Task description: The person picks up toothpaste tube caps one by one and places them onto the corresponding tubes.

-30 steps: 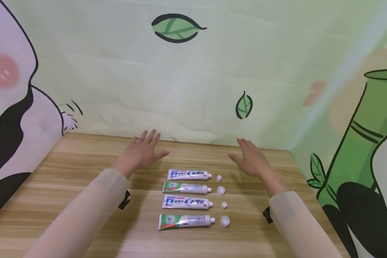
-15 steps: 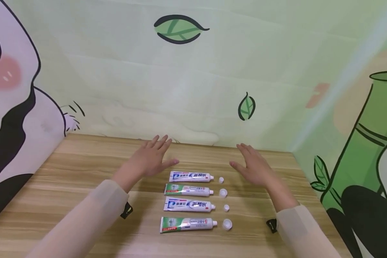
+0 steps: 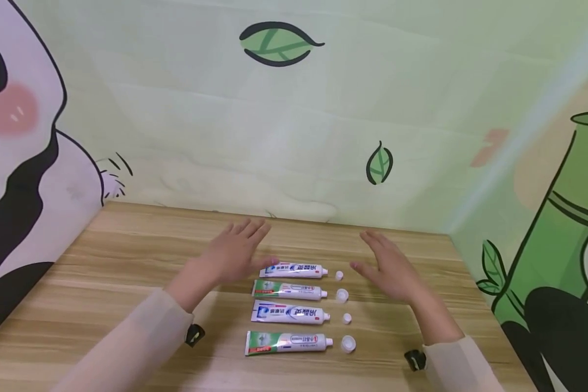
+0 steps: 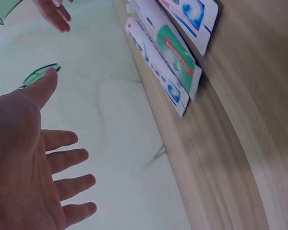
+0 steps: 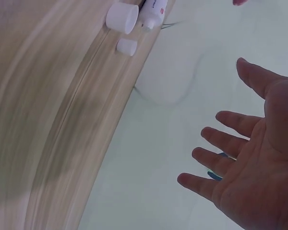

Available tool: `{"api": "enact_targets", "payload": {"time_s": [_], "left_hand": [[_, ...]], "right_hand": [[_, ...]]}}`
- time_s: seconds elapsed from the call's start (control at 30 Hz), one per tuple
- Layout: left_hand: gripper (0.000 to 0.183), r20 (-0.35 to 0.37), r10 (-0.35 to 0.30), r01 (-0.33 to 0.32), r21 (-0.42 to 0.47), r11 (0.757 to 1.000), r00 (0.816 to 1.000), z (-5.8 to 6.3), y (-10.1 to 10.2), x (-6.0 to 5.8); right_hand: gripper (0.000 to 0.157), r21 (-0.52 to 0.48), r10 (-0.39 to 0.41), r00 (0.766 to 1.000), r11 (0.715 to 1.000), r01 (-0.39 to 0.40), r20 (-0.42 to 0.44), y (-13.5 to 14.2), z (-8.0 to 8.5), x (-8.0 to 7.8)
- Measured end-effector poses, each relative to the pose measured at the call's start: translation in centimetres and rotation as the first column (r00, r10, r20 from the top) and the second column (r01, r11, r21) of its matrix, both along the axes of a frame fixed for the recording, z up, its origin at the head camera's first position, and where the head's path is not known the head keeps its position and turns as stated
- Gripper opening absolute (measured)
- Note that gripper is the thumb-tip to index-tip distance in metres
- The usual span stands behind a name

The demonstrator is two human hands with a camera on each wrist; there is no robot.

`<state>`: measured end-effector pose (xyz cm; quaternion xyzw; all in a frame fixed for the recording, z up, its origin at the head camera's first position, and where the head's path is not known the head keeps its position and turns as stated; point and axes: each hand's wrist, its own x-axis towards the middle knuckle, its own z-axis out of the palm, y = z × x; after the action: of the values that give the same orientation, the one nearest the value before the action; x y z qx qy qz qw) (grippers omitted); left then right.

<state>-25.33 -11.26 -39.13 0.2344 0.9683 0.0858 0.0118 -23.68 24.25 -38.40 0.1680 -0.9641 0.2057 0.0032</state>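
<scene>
My left hand [image 3: 231, 255] hovers over the table's back left part with its fingers straight and thumb out. In the head view the thumb overlaps the farthest toothpaste tube [image 3: 299, 270], a blue and white one. Toward me lie a green and white tube [image 3: 289, 289], another blue and white tube [image 3: 288, 312] and a green and white tube [image 3: 286, 342], nozzles bare and pointing right. Beside each nozzle sits a white cap, such as the nearest large cap [image 3: 348, 344] and the farthest small cap [image 3: 340, 276]. To their right my right hand [image 3: 391, 269] hovers, fingers extended, holding nothing.
The wooden table [image 3: 142, 261] ends at the back against a pale green printed cloth [image 3: 201, 120]. Cartoon pandas and bamboo [image 3: 563, 218] are printed on its sides. A black wrist strap piece [image 3: 194, 335] hangs under the left cuff, another [image 3: 415, 360] by the right.
Both hands have drawn back toward me, and the left has also shifted right until its thumb overlaps the farthest tube. The whole scene has slid slightly right and down. Tubes and caps keep their arrangement.
</scene>
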Motion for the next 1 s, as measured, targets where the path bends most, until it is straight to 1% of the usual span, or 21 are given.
{"api": "enact_targets", "payload": {"time_s": [0.23,0.43,0.6,0.83,1.0], "left_hand": [[0.087,0.015,-0.017,0.017,0.028,0.999,1.0,-0.1,0.4,1.3],[0.084,0.002,-0.051,0.051,0.02,0.999,0.999,-0.2,0.9,2.4],[0.079,0.011,-0.068,0.068,0.02,0.998,0.998,-0.5,1.5,3.2],[0.073,0.01,-0.128,0.128,-0.005,0.992,0.992,-0.9,2.3,4.6],[0.068,-0.007,-0.185,0.185,-0.014,0.983,0.983,-1.3,2.8,5.5]], "right_hand": [[0.078,-0.01,0.008,1.0,1.0,-0.008,0.015,0.3,-0.4,1.1],[0.076,-0.035,0.021,1.0,0.999,-0.021,0.011,0.4,-0.5,1.9],[0.075,-0.039,0.029,1.0,0.999,-0.028,0.008,0.4,-0.7,2.6],[0.068,-0.021,0.037,0.999,0.999,-0.038,-0.013,0.3,-1.0,3.9],[0.059,-0.007,0.05,0.999,0.999,-0.05,0.004,0.1,-1.0,4.7]]}}
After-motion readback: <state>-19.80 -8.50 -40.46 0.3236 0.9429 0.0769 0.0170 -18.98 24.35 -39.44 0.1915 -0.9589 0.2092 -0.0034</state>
